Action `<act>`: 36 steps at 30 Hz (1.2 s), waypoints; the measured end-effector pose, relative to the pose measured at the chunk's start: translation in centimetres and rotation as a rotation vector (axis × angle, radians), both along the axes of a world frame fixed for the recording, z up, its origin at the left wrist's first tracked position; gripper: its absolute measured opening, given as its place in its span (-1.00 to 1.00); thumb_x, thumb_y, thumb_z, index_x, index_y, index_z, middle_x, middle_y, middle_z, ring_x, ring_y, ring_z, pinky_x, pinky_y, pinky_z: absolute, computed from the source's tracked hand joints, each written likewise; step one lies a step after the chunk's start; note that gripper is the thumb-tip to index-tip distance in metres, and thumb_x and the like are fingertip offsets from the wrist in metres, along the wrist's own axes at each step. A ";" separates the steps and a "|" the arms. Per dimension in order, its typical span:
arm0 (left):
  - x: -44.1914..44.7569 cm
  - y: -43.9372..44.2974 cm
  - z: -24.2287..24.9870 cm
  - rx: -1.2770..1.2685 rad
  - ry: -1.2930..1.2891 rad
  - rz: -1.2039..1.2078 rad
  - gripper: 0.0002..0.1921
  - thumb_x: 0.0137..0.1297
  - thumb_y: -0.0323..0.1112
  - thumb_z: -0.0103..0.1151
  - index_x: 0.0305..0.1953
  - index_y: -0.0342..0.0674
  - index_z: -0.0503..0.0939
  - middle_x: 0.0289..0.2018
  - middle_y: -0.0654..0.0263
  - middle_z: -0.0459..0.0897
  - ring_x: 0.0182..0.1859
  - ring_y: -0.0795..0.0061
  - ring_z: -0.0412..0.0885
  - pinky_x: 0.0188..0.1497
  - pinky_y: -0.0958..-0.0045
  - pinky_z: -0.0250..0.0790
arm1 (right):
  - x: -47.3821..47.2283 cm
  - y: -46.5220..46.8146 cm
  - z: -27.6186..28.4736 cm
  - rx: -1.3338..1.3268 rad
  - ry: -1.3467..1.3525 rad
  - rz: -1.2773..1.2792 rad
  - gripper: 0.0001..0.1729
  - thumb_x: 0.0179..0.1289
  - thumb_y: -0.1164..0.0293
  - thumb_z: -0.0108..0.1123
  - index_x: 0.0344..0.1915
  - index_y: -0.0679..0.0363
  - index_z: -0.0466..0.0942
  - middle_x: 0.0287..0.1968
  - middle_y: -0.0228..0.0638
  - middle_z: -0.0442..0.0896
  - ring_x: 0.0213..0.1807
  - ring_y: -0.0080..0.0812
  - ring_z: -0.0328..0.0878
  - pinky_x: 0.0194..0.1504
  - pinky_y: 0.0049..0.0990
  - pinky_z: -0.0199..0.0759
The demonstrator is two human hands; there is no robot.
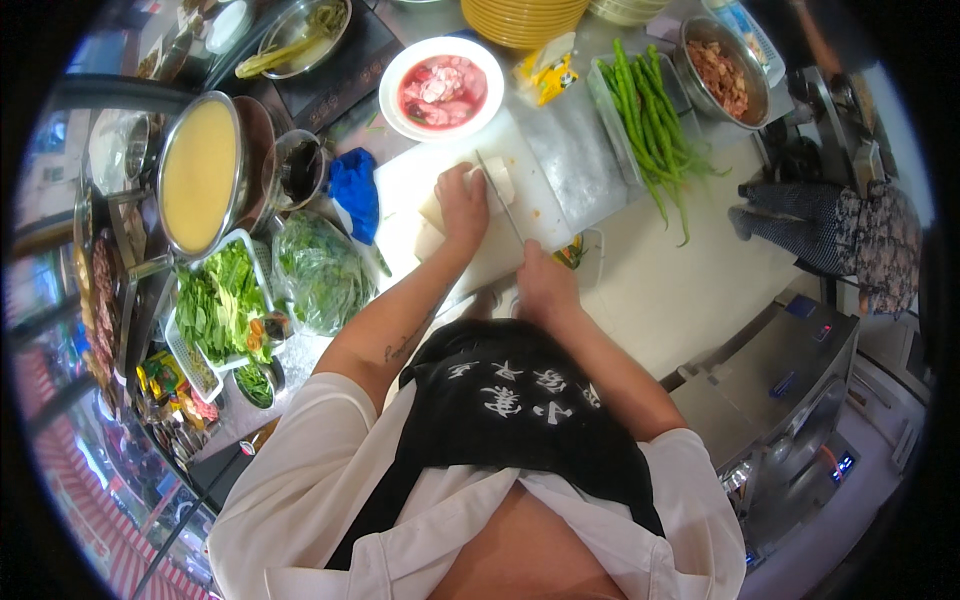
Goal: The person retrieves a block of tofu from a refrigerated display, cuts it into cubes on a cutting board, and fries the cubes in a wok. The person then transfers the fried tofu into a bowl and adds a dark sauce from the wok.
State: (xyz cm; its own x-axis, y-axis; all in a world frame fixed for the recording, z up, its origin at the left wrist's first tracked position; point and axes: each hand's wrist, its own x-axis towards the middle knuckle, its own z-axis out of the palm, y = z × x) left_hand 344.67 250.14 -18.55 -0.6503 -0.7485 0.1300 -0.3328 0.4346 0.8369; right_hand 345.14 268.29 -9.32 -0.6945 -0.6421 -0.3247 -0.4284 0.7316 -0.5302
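Note:
On the white cutting board (538,193) lies a pale block, probably tofu (430,213), with a cut end piece (502,177) at its right. My left hand (462,207) rests curled on the block and steadies it, fingertips close to the blade. In my right hand (547,283) is the handle of a kitchen knife (499,193). Its blade runs up and to the left across the board, between the block and the end piece. The handle is mostly hidden by my fingers. Beyond the board stands a white bowl (388,105) of raw meat in red liquid.
A blue cloth (354,189) and a bag of leafy greens (319,274) lie left, near a pot of yellow liquid (199,176). Long green peppers (643,112) overhang a tray at right. A metal bowl of meat (716,71) stands beyond. Another person (832,225) is at far right.

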 end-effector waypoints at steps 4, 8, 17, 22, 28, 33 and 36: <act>0.0 -0.5 -0.4 0.382 0.150 0.243 -0.70 0.48 -0.26 -0.03 0.05 -0.36 0.45 0.00 -0.08 0.50 0.09 0.01 0.43 0.22 0.16 0.24 | 0.6 -0.2 1.0 -0.048 0.015 0.009 -0.78 0.31 0.38 -0.04 -0.11 0.24 0.29 -0.28 0.10 0.64 -0.29 0.23 0.61 -0.22 0.12 0.44; 0.4 -0.7 -0.7 0.445 0.085 0.246 -0.73 0.47 -0.29 -0.07 -0.02 -0.39 0.46 -0.03 -0.10 0.49 0.07 0.04 0.44 0.21 0.17 0.25 | 0.8 -0.6 -1.1 -0.048 0.003 0.045 -0.78 0.32 0.38 -0.03 -0.10 0.23 0.28 -0.27 0.07 0.65 -0.26 0.22 0.62 -0.19 0.13 0.43; 0.1 0.5 -1.0 0.162 -0.021 0.155 -0.70 0.45 -0.28 -0.08 -0.03 -0.43 0.47 -0.03 -0.14 0.48 0.08 -0.08 0.42 0.20 0.06 0.23 | 0.7 -1.1 -2.7 0.137 -0.070 0.059 -0.78 0.34 0.38 -0.10 -0.09 0.25 0.31 -0.21 0.17 0.64 -0.19 0.26 0.59 -0.13 0.11 0.41; 0.1 0.6 -0.5 0.201 -0.063 0.119 -0.62 0.48 -0.20 -0.05 0.12 -0.40 0.45 0.04 -0.17 0.46 0.14 -0.12 0.40 0.23 0.03 0.22 | 1.0 2.1 0.1 -0.022 -0.149 -0.081 -0.73 0.35 0.38 -0.04 0.01 0.22 0.35 -0.22 0.17 0.64 -0.21 0.26 0.59 -0.15 0.08 0.43; -0.7 0.8 3.1 0.209 -0.298 0.000 -0.26 0.31 0.11 0.22 0.33 -0.30 0.34 0.18 -0.21 0.39 0.26 -0.17 0.34 0.34 0.04 0.20 | -3.3 7.0 -5.7 -0.495 -0.632 -0.560 -0.78 0.38 0.51 0.05 0.01 0.20 0.42 -0.38 -0.30 0.56 -0.46 -0.38 0.52 -0.47 -0.39 0.42; -2.1 0.8 5.4 0.309 -0.486 -0.067 -0.09 0.16 0.22 0.34 0.39 -0.26 0.28 0.26 -0.27 0.23 0.26 -0.21 0.35 0.29 0.08 0.31 | -4.7 6.9 -10.2 -0.571 -0.892 -0.722 -0.37 0.30 0.61 0.07 0.38 0.15 0.30 -0.39 -0.34 0.54 -0.52 -0.53 0.48 -0.55 -0.52 0.38; -2.7 1.3 5.7 0.356 -0.539 -0.048 -0.06 0.12 0.21 0.38 0.40 -0.24 0.27 0.27 -0.28 0.16 0.21 -0.20 0.41 0.21 0.10 0.41 | -4.1 5.2 -11.0 -0.509 -0.745 -0.707 -0.23 0.27 0.64 0.07 0.48 0.09 0.21 -0.36 -0.28 0.56 -0.55 -0.50 0.48 -0.56 -0.50 0.39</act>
State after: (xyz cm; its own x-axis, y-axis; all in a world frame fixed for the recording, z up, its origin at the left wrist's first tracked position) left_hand 341.94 251.42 -12.82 -0.5888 -0.6542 -0.4747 -0.7337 0.1861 0.6535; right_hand 341.07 273.53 -20.29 -0.6965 -0.3595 -0.6210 0.5377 0.3115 -0.7835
